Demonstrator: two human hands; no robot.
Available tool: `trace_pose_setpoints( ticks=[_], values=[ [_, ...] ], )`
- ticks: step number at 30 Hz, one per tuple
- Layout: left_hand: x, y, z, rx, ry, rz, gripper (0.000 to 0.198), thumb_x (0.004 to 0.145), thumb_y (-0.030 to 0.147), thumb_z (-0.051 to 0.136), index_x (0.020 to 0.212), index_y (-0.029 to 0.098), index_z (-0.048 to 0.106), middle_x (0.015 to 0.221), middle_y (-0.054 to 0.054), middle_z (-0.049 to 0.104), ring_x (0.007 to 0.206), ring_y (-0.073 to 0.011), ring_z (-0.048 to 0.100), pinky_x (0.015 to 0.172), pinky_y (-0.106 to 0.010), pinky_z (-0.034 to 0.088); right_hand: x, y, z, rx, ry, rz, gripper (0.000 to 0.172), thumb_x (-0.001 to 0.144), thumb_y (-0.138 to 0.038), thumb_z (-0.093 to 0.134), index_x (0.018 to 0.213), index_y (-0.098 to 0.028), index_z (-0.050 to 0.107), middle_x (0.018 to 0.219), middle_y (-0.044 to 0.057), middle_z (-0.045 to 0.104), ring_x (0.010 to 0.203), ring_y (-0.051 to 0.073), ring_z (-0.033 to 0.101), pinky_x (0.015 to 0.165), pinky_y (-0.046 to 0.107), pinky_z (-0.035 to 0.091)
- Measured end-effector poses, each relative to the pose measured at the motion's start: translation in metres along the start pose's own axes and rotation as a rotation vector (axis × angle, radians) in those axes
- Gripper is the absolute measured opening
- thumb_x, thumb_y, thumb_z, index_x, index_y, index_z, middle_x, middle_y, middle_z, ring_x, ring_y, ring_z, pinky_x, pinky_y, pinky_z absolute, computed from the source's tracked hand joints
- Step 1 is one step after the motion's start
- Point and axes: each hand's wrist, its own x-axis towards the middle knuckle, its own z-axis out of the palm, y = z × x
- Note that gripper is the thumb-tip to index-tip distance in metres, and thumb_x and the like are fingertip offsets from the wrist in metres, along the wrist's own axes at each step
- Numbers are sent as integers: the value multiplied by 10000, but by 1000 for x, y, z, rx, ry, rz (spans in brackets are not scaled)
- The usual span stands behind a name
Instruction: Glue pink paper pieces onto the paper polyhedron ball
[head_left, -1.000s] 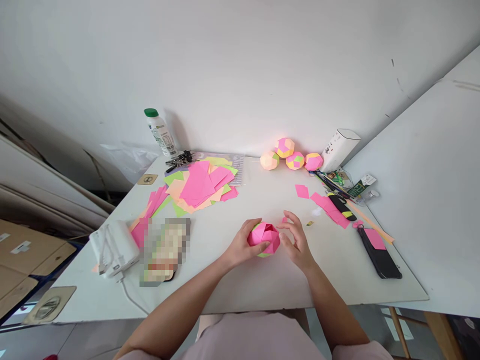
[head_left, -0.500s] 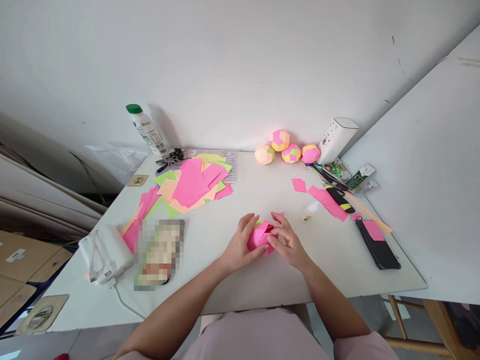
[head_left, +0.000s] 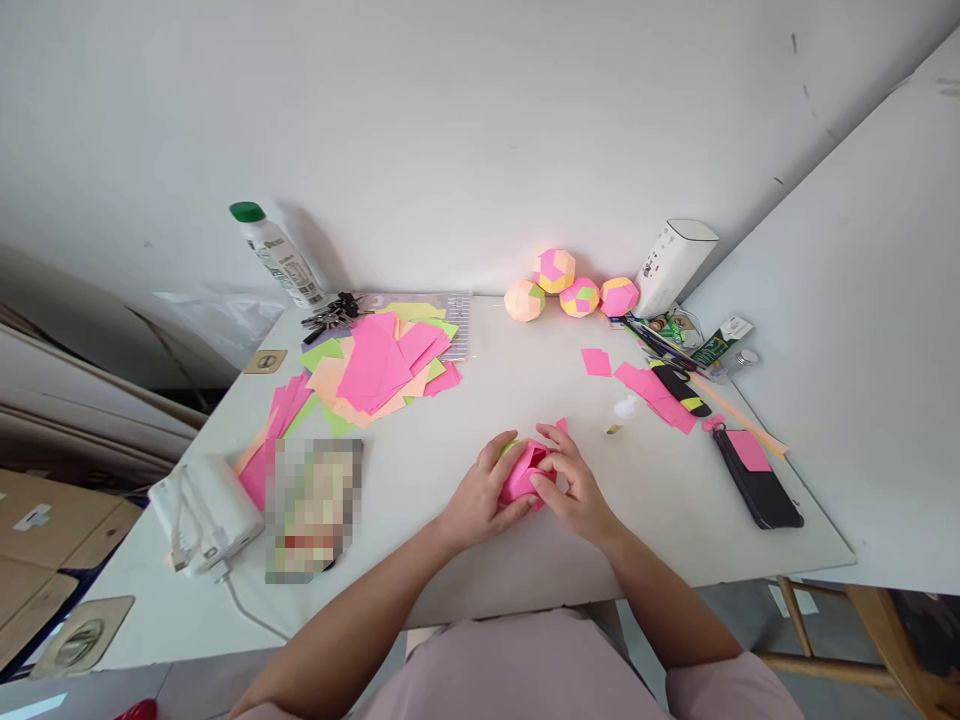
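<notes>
A pink paper ball (head_left: 517,482) with a bit of green and a dark gap in its top sits between my hands near the table's front edge. My left hand (head_left: 484,492) curls round its left side, thumb at the front and fingers over the top. On the right, my right hand (head_left: 576,485) grips the ball's edge beside the gap, its fingertips partly in the opening. A small pink paper piece (head_left: 562,426) shows just behind the right fingers. The underside of the ball is hidden.
Several finished paper balls (head_left: 554,271) stand by the wall. Loose coloured paper (head_left: 375,365) lies left, near a bottle (head_left: 281,258) and a white power bank (head_left: 217,512). At right are pink strips (head_left: 654,397), a black-and-yellow cutter (head_left: 679,388), a small glue bottle (head_left: 624,408) and a black pouch (head_left: 757,485).
Both hands stay on the ball, with the fingers shifted slightly around the gap. The view has tilted a little.
</notes>
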Motion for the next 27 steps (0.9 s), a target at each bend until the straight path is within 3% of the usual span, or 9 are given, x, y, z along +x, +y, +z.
trace_pose_setpoints(
  ticks=[15, 27],
  values=[
    [-1, -1, 2, 152, 5, 86, 642, 920, 444, 440, 1454, 242, 146, 1398, -208, 289, 1271, -325, 399, 948, -516, 463, 0, 0, 3, 14, 12, -10, 147, 787, -184, 566, 653, -209, 514, 1374, 90, 432, 1308, 256, 376, 1037, 437, 367],
    [0, 1, 2, 175, 5, 109, 645, 927, 444, 423, 1462, 247, 120, 1387, -204, 299, 1270, -325, 397, 941, -510, 470, 1, -3, 3, 78, -11, 24, 163, 773, -210, 566, 627, -211, 494, 1344, 87, 456, 1306, 257, 367, 1059, 450, 328]
  ],
)
